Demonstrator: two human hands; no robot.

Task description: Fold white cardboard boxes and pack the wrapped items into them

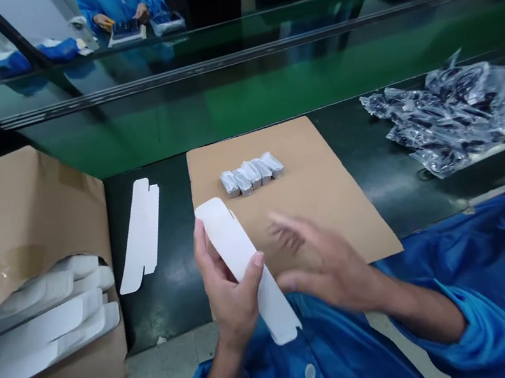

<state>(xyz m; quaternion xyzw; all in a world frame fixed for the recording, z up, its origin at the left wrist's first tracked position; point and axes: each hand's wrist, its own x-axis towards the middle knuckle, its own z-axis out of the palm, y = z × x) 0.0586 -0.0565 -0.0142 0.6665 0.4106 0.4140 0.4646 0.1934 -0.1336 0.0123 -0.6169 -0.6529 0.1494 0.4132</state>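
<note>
My left hand [229, 283] is closed around a long white folding carton [249, 267], with the thumb on its face. The carton slants toward my body and one end flap sticks up past my fingers. My right hand [327, 260] is off to the right of the carton, apart from it; its fingers are spread, blurred by motion, and nothing shows in them. Beyond both hands, a row of several small white wrapped pieces [251, 175] lies on a brown cardboard sheet [316, 197]. To the left, another flat white carton [142, 236] rests on the dark bench.
A large cardboard box [18, 209] at the left holds several flat white cartons [59, 305]. On the right sits a heap of dark items in clear plastic bags [457, 109]. A green-edged partition [229, 106] runs behind the bench. People in blue work beyond it.
</note>
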